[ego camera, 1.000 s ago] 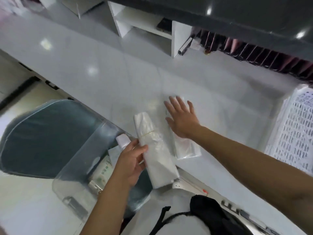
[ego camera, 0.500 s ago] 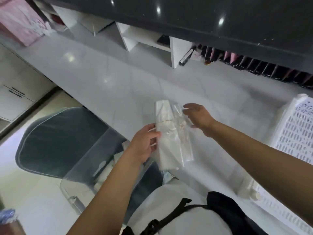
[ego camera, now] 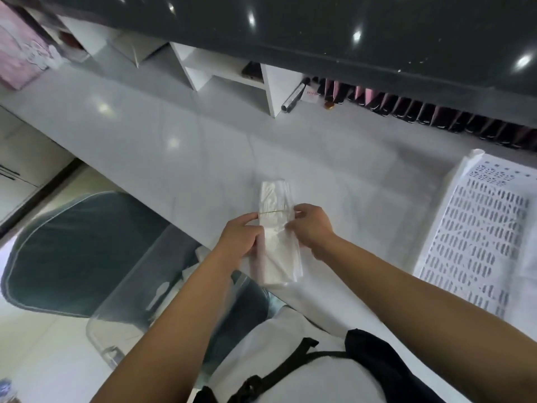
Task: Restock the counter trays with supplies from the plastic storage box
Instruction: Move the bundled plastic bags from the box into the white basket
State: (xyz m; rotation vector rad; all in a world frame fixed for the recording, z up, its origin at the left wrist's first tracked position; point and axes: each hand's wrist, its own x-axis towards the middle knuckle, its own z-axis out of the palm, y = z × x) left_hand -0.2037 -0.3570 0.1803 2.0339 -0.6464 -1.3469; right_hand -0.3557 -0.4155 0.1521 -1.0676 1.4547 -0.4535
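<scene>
Above the counter (ego camera: 162,158), both hands' fingers pinching a banded bundle of plastic bags (ego camera: 276,237) — left hand (ego camera: 238,238), right hand (ego camera: 312,228) — contents indistinct.

**A shop service counter, seen from the staff side**

The place looked like a shop or salon reception. A long glossy white bench (ego camera: 180,135) ran beneath a raised dark customer ledge (ego camera: 363,27). Along the bench's far edge stood white cubbyholes (ego camera: 232,74) and a row of dark and pink packaged items (ego camera: 421,109). A white perforated tray (ego camera: 476,234) sat at its right end, and a teal chair (ego camera: 75,248) stood before it.
</scene>
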